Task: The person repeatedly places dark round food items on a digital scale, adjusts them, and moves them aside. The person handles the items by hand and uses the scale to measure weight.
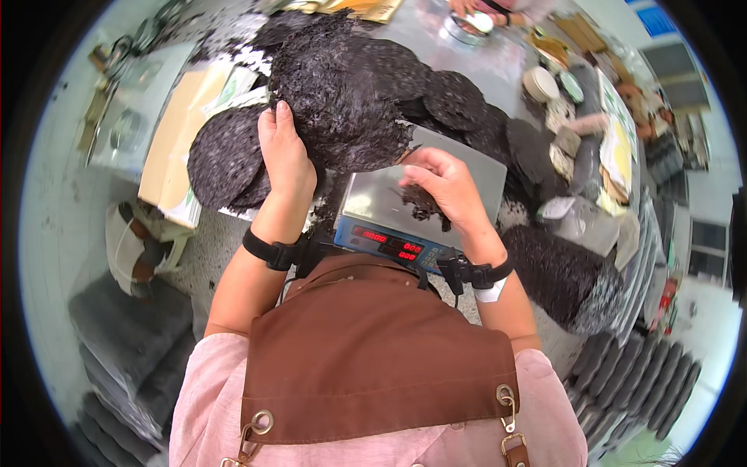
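Observation:
My left hand (286, 149) grips the left edge of a large, ragged sheet of dried dark seaweed (344, 99), its thumb on top. At the sheet's lower right edge, my right hand (435, 175) has bent fingers closed on a dark seaweed scrap (423, 204) that hangs beneath them. Below both hands stands a blue digital scale with a bare metal pan (379, 201) and lit red digits. Round dark seaweed discs (224, 157) lie left of my left wrist, and more overlapping discs (452, 99) run behind the scale to the right.
A brown cardboard sheet (175, 134) lies at left. A tall dark seaweed stack (560, 274) in clear plastic is at right, near round containers (541, 84). Across the metal table, another person's hands (467, 11) touch a round clear container (465, 29). A stool (175, 233) stands lower left.

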A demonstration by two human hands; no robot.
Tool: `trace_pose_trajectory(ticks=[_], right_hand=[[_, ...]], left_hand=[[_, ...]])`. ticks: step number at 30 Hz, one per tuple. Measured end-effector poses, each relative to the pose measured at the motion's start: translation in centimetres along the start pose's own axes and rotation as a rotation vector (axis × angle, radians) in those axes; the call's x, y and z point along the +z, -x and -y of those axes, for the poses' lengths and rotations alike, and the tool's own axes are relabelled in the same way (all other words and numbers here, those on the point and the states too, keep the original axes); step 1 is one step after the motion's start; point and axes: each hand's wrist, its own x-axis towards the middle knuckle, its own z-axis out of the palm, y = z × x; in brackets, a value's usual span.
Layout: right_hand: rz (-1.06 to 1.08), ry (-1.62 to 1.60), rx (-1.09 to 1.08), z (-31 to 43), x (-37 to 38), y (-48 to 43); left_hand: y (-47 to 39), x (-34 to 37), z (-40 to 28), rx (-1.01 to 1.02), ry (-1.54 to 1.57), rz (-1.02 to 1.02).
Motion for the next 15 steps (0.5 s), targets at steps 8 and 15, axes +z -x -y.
trace_pose_trajectory(ticks=[8, 15], right_hand=[[-0.285, -0.156, -0.018, -1.5, -2.2, 3.1], [-0.322, -0.361, 0.059, -2.5, -5.5, 5.6]], left_hand=[[3.7, 4.7, 1.1, 0.029, -0.008, 0.208], [4.7, 6.9, -0.6, -0.086, 0.019, 0.036]])
